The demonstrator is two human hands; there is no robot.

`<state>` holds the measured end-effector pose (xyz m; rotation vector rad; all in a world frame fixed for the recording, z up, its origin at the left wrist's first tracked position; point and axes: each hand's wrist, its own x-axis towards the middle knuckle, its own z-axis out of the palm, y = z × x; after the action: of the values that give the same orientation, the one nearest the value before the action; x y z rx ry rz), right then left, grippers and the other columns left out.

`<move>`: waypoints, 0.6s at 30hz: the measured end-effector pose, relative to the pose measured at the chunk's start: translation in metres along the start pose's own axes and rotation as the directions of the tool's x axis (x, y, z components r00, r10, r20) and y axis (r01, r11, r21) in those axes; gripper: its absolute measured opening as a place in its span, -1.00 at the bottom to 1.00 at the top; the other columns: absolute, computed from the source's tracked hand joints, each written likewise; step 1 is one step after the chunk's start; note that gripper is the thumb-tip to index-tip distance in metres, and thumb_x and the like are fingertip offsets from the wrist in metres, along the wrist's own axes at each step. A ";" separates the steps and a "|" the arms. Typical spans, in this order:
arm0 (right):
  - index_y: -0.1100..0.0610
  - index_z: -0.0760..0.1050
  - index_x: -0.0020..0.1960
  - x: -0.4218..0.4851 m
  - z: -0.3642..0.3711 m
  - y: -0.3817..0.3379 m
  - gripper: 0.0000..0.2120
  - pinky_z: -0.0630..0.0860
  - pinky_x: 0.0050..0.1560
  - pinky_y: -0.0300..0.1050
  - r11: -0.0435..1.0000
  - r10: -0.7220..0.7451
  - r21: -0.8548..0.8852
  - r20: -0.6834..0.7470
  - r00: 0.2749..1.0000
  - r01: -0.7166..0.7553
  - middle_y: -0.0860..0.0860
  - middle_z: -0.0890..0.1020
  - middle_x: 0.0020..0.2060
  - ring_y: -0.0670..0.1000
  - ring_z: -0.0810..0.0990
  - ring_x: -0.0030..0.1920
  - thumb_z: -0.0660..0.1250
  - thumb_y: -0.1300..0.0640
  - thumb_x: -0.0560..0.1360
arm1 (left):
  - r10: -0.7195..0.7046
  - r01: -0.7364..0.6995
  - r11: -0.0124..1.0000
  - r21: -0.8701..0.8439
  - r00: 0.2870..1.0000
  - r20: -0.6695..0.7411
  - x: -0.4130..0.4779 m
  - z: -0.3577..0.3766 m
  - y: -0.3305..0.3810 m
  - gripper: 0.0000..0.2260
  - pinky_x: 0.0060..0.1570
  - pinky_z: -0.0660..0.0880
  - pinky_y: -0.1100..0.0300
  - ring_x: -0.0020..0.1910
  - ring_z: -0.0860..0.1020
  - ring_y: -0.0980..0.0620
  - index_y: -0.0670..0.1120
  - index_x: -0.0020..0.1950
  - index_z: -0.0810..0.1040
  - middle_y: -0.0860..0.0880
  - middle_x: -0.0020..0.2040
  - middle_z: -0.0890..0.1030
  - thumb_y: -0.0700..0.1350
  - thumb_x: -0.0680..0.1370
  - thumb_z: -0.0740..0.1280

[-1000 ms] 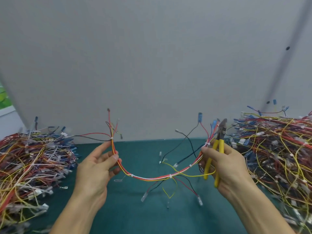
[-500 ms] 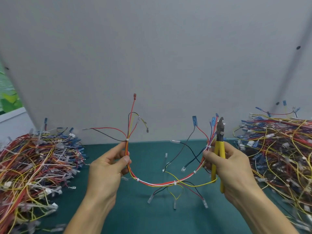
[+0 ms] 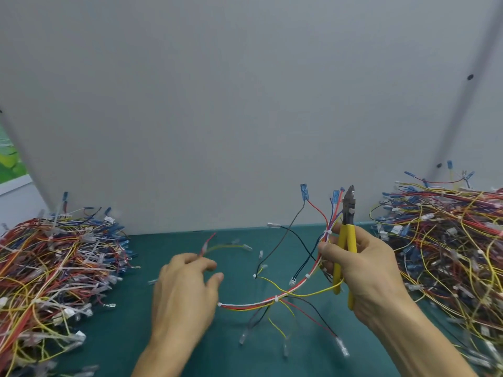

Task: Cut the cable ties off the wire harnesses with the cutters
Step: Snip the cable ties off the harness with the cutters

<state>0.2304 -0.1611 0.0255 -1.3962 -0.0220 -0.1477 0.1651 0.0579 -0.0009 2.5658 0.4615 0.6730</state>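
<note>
The right hand (image 3: pixel 362 268) is clenched round the yellow-handled cutters (image 3: pixel 347 248), and its thumb also pinches one end of a red, white and yellow wire harness (image 3: pixel 250 306). The cutters stand upright, long axis near vertical, with the dark jaws pointing up above the fist. From there the harness sags in a curve over the dark green bench (image 3: pixel 168 240) to the left hand (image 3: pixel 185 292). That hand's fingers curl loosely round the harness's far end, which is blurred. Small white cable ties (image 3: pixel 276 298) band the harness. A left heap of tangled wires (image 3: pixel 40 268) and a right heap of tangled wires (image 3: pixel 449 240) flank the hands.
</note>
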 end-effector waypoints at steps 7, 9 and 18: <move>0.14 0.59 -0.10 -0.004 0.003 -0.003 -0.80 0.56 -0.28 -0.06 0.997 0.049 0.065 0.036 0.998 -0.051 0.00 0.62 -0.41 0.02 0.57 -0.40 0.44 0.40 0.39 | 0.448 -0.318 0.839 -0.441 0.865 0.228 -0.029 0.017 0.046 -0.64 0.02 0.37 0.44 0.03 0.50 0.23 0.23 0.17 0.53 0.26 -0.07 0.60 0.11 0.38 0.42; 0.13 0.59 -0.08 -0.005 0.005 -0.002 -0.82 0.58 -0.26 -0.08 0.997 0.035 0.061 0.090 0.995 -0.041 0.00 0.64 -0.38 0.01 0.59 -0.37 0.45 0.36 0.40 | 0.468 -0.346 0.833 -0.432 0.856 0.218 -0.032 0.022 0.050 -0.63 -0.02 0.43 0.32 -0.07 0.53 0.18 0.23 0.17 0.49 0.18 -0.11 0.61 0.01 0.40 0.44; 0.19 0.41 -0.30 -0.008 0.002 -0.011 -0.69 0.25 -0.40 -0.16 0.955 -0.214 -0.221 -0.055 0.975 0.197 -0.01 0.35 -0.52 -0.05 0.28 -0.46 0.43 0.02 0.45 | -0.029 0.185 0.599 -0.779 0.977 0.211 -0.022 0.021 0.043 -0.73 -0.17 0.53 0.28 -0.33 0.58 0.15 0.12 -0.19 0.70 -0.01 -0.33 0.67 -0.28 0.39 0.49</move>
<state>0.2212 -0.1605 0.0354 -1.6014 -0.0892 -0.3875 0.1669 0.0052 -0.0041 1.6866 0.1753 0.4461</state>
